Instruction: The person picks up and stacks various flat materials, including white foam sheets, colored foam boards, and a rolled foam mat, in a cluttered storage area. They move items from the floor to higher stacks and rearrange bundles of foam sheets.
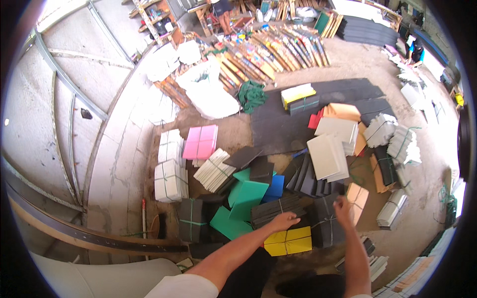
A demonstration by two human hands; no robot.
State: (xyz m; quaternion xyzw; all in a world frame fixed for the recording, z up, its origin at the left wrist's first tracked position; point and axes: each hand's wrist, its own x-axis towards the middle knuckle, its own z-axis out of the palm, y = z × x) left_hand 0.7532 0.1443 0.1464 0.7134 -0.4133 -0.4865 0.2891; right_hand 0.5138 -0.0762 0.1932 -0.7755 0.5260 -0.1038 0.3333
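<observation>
A stack of dark sheets (325, 233), bound crosswise with thin cord, stands in front of me. My right hand (343, 208) is pinched above the stack's right side. My left hand (286, 221) has its fingers curled together to the left of it, over the yellow bundle (296, 240) and a flat pile of dark sheets (278, 210). Both hands are closed; whatever is in their fingers, perhaps cord, is too small to make out. Just right of the stack leans a tied peach-coloured bundle (358, 202).
Green sheets (247, 201), a blue piece (274, 187), white bundles (170, 181) and a pink bundle (200, 141) lie to the left. Loose cream sheets (325, 156) fan out ahead, near a black mat (338, 94). Two people are farther off, one (416, 52) at the far right.
</observation>
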